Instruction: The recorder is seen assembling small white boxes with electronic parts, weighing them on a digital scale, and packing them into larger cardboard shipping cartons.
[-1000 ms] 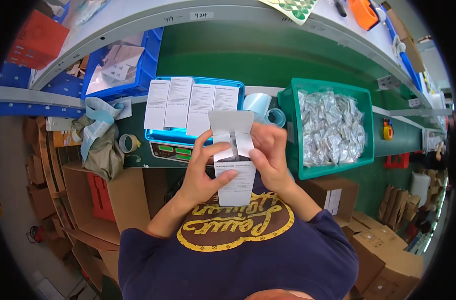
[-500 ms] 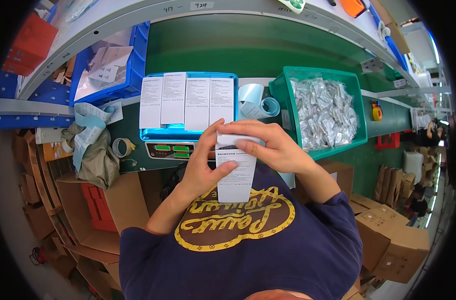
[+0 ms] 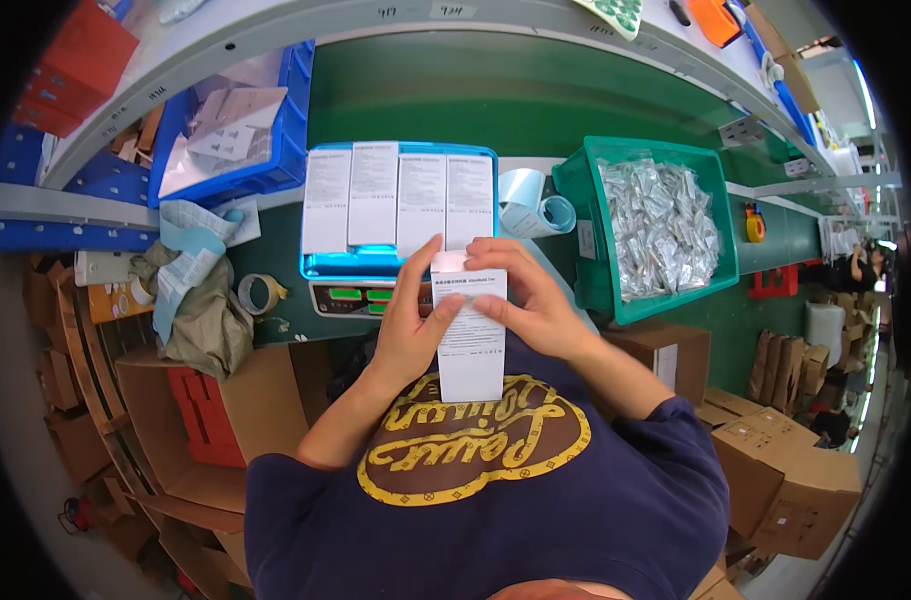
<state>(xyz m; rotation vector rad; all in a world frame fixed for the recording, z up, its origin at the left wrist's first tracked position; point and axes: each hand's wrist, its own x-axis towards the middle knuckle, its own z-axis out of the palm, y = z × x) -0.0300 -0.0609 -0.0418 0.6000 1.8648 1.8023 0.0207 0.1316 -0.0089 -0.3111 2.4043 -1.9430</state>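
A narrow white carton [image 3: 471, 362] with printed text on its front stands in front of my chest, its top end pointing away from me. My left hand [image 3: 412, 318] grips its left side, thumb pressed on the front face. On the other side my right hand [image 3: 537, 305] holds the upper right edge, its thumb also on the front and its fingers bent over the top end. A small white flap shows at that end, partly hidden by the fingers. Just beyond, several similar white cartons [image 3: 373, 195] lie side by side on a shiny blue tray [image 3: 347, 265].
Under the tray sits a scale with green displays [image 3: 377, 296]. To its right are a roll of pale labels [image 3: 555, 214] and a green bin [image 3: 600, 268] of small clear packets. A blue bin [image 3: 295, 105], tape roll [image 3: 259, 294] and cardboard boxes [image 3: 275, 400] are on the left.
My right hand has shifted from across the carton's top to its upper right side, uncovering more of the printed front. The carton stays between both hands; the whole view has moved slightly.
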